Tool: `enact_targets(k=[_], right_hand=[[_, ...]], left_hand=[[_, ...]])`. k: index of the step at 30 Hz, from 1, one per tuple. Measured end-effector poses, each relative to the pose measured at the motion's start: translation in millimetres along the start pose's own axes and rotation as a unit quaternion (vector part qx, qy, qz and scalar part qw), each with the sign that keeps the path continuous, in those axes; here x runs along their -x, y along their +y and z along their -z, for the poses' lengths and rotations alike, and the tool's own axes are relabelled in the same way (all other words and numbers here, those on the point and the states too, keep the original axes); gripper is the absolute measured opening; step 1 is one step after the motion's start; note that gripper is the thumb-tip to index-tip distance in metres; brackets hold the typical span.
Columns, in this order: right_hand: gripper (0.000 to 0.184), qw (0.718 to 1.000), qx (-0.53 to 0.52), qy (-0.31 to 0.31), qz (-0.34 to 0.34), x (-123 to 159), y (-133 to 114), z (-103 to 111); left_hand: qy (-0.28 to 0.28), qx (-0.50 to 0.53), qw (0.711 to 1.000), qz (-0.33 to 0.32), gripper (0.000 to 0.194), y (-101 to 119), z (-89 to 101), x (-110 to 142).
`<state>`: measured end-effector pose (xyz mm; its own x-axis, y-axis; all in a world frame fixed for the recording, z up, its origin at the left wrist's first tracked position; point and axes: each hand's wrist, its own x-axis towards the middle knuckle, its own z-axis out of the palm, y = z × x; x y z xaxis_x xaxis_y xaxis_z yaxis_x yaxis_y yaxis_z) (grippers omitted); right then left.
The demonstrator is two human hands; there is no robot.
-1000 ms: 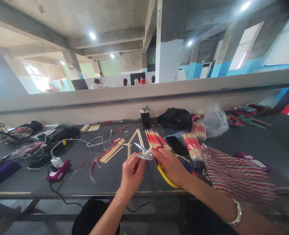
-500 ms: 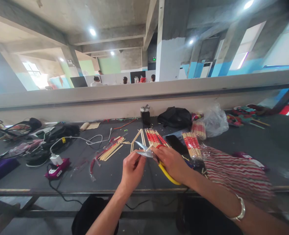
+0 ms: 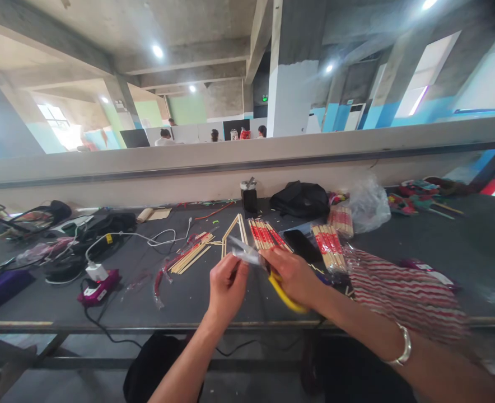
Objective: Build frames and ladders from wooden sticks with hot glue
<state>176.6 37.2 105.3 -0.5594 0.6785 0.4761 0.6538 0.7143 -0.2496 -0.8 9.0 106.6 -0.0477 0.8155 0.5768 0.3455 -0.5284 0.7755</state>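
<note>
My right hand [image 3: 293,274] is closed around yellow-handled scissors [image 3: 286,295]. Their metal blades point left and are smeared by motion. Just left of the blades, my left hand [image 3: 227,282] has its thumb and fingers pinched together; what they hold is hidden. Beyond the blades, pale wooden sticks [image 3: 230,226] lie on the table in an angular outline. A loose bunch of chopsticks [image 3: 192,254] rests to the left of my hands. Red-wrapped chopsticks [image 3: 264,234] lie just past my right hand, and a second wrapped pack [image 3: 328,247] is farther right.
A black phone [image 3: 302,246] lies beside the wrapped packs. At right a striped cloth [image 3: 402,291] covers part of the dark table [image 3: 180,305]. A purple power strip [image 3: 99,288] with a white charger sits left. A black bag [image 3: 300,198] and plastic bag [image 3: 369,204] stand behind.
The scissor blades have drawn closer together and look blurred. A short stick seen at the blades earlier can no longer be made out. Both hands have stayed nearly in place.
</note>
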Motion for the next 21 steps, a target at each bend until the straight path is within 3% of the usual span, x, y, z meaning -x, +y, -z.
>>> enact_targets(k=[5, 11, 14, 18, 19, 21], right_hand=[[0.029, 0.998, -0.035, 0.057, -0.014, -0.1, -1.0, 6.7], [0.024, 0.964, -0.132, 0.184, -0.141, -3.1, -1.0, 15.3], [0.029, 0.93, -0.234, 0.194, -0.205, -4.4, 0.3, 14.9], [0.038, 0.861, -0.373, 0.183, -0.294, -3.0, 3.9, 7.8], [0.038, 0.859, -0.375, 0.184, -0.296, -1.6, 4.8, 6.5], [0.035, 0.89, -0.317, 0.191, -0.268, 2.7, 5.3, 6.8]], left_hand=[[-0.025, 0.039, 0.999, 0.018, 0.024, 3.7, 1.0, -4.1], [-0.049, 0.191, 0.969, 0.147, 0.03, 2.4, 4.9, -3.7], [-0.056, 0.278, 0.94, 0.19, 0.029, 3.7, 7.3, -1.6], [-0.063, 0.359, 0.905, 0.219, 0.025, 5.9, 10.1, 1.6], [-0.065, 0.367, 0.9, 0.225, 0.025, 5.9, 10.6, 2.4], [-0.061, 0.359, 0.903, 0.23, 0.026, 5.5, 11.3, 4.0]])
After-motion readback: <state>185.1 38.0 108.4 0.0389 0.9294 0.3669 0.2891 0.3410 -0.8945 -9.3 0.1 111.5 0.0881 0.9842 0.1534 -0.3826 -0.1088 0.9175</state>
